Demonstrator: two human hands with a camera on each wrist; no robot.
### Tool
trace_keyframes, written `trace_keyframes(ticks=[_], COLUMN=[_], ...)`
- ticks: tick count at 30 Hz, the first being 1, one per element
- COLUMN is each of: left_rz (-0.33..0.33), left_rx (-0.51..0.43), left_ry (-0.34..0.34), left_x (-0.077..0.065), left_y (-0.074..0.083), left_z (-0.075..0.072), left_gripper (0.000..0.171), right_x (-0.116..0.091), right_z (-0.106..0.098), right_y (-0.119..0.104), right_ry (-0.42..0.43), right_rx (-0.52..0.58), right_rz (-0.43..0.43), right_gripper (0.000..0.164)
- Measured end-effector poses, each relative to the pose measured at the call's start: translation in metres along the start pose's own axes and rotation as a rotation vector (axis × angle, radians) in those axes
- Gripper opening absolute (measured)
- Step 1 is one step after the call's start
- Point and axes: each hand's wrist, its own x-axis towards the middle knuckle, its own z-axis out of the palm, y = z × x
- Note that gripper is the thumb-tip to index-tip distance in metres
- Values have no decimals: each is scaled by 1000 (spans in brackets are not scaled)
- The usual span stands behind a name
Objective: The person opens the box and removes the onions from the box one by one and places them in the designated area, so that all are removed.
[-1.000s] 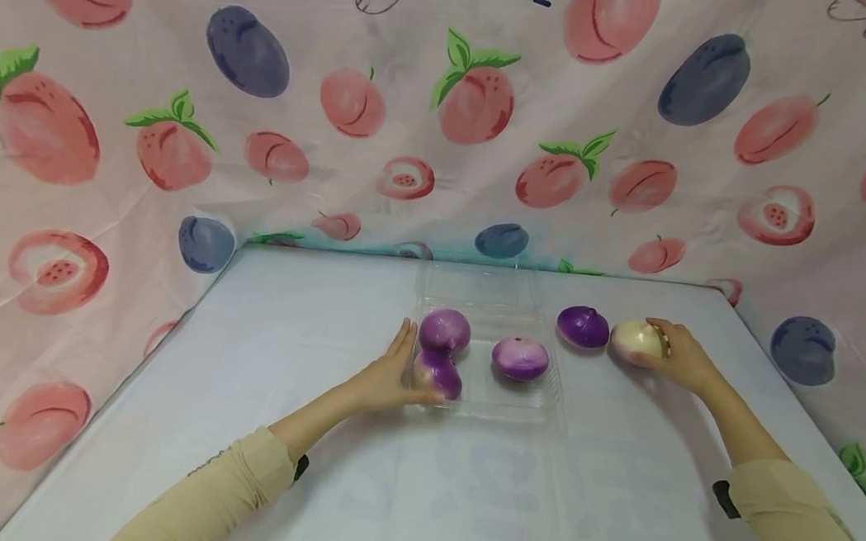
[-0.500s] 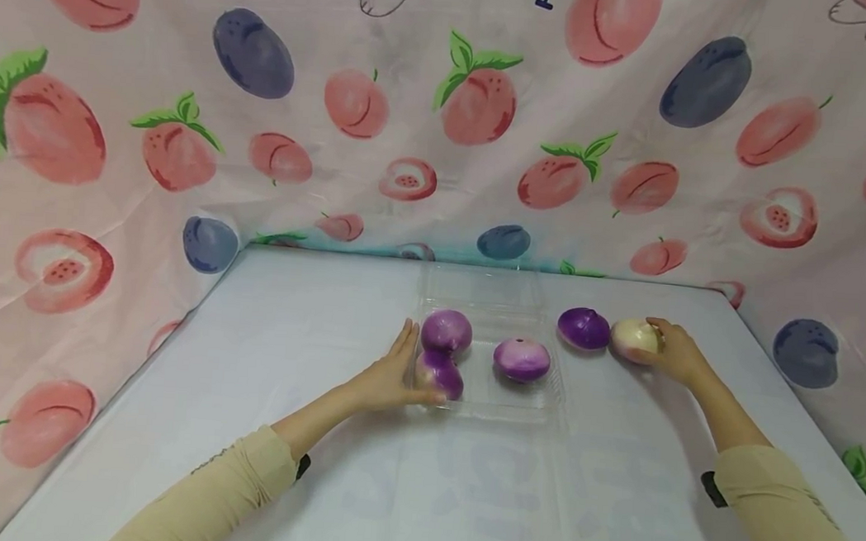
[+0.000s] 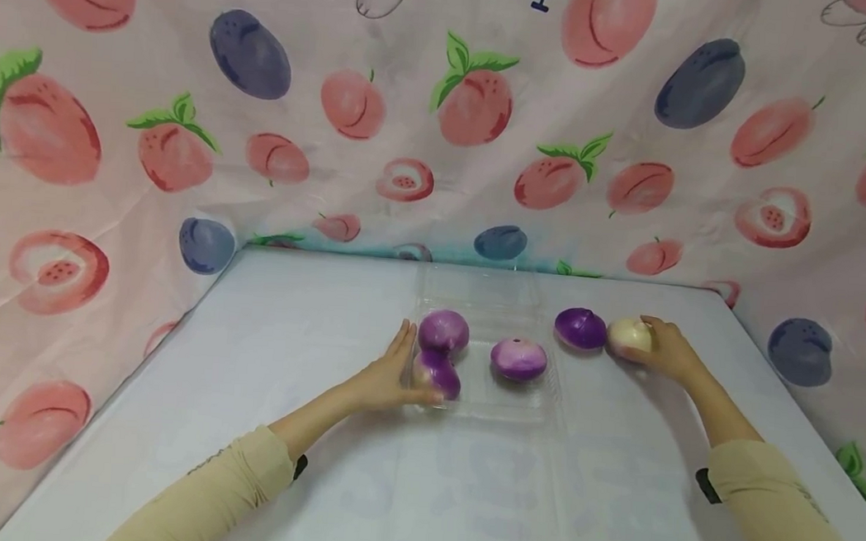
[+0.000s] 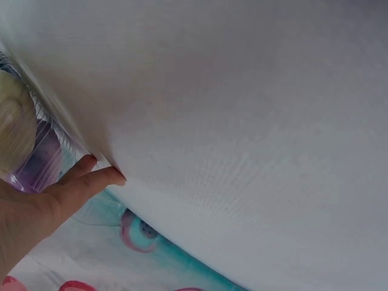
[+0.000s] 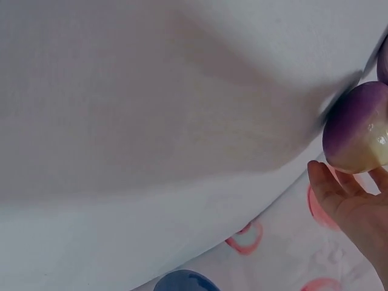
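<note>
In the head view, my left hand lies along the left side of a clear plastic box, fingers straight and thumb across its front corner. Inside the box are two purple onions at the left, the rear onion touching the front onion. A pinkish-purple onion sits at the box's right. Off to the right, my right hand holds a pale onion between thumb and fingers. The right wrist view shows this onion purple on one side, with fingers at its pale end.
A dark purple onion sits on the white table between the box and the pale onion. Behind the box lies its clear lid, folded open. A fruit-printed cloth hangs behind the table.
My right hand has moved slightly left and closed in around the pale onion. The left hand and the onions in the box stay where they were.
</note>
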Motion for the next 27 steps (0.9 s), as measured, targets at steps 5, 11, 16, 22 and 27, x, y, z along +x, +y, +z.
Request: trace_keyframes(ticks=[5, 11, 16, 22, 27], left_rz=[-3, -7, 0, 1, -2], left_rx=[2, 7, 10, 10, 6], left_ry=[-8, 1, 6, 4, 8], left_x=[-2, -1, 0, 0, -1], left_y=[0, 1, 1, 1, 2], left_z=[1, 1, 1, 1, 0], left_gripper=[126, 125, 125, 125, 125], right_x=[-3, -3, -4, -6, -11], right_z=[2, 0, -1, 0, 1], right_y=[-1, -3, -4, -7, -16], right_ry=[0, -5, -6, 50, 117], right_rx=[7, 13, 5, -44, -76], right_rz=[-5, -14, -16, -44, -112], right_gripper=[81, 78, 79, 72, 60])
